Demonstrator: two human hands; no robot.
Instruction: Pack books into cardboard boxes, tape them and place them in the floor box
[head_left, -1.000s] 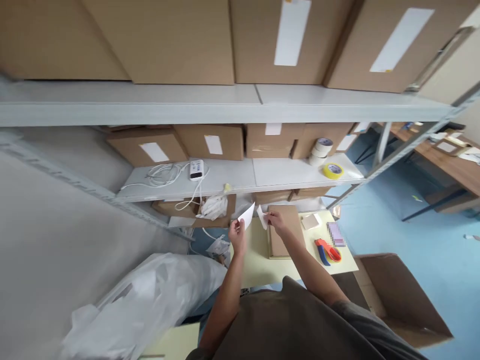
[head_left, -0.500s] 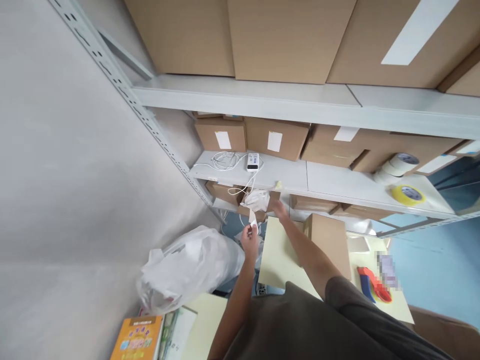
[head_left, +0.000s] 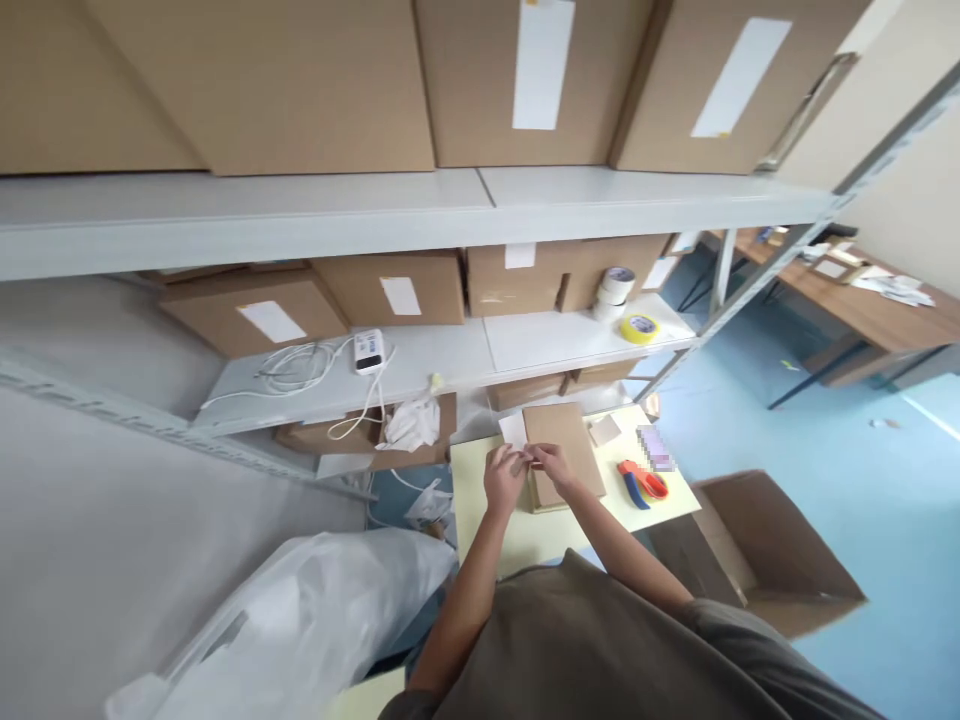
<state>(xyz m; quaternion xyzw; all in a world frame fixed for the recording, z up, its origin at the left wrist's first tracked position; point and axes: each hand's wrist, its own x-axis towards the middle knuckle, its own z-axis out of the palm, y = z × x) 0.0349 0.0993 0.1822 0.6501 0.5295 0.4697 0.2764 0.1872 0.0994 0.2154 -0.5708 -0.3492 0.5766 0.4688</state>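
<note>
A crumpled white plastic bag (head_left: 322,600) bulges at left. Over the smooth, pale-yellow desk (head_left: 472,490), the left hand (head_left: 502,482) pinches a flat paper label (head_left: 514,430) between its fingers, by the left edge of a matte cardboard box (head_left: 574,445). The right hand (head_left: 551,464) has its fingers pressed together at the label's lower corner; whether they grip it, I cannot tell. Farther right lies a curved red-and-blue tape dispenser (head_left: 634,484).

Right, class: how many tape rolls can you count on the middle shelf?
3: an upper white roll, a lower white roll beneath it, and a yellow roll at their right. More could be hidden behind them.
</note>
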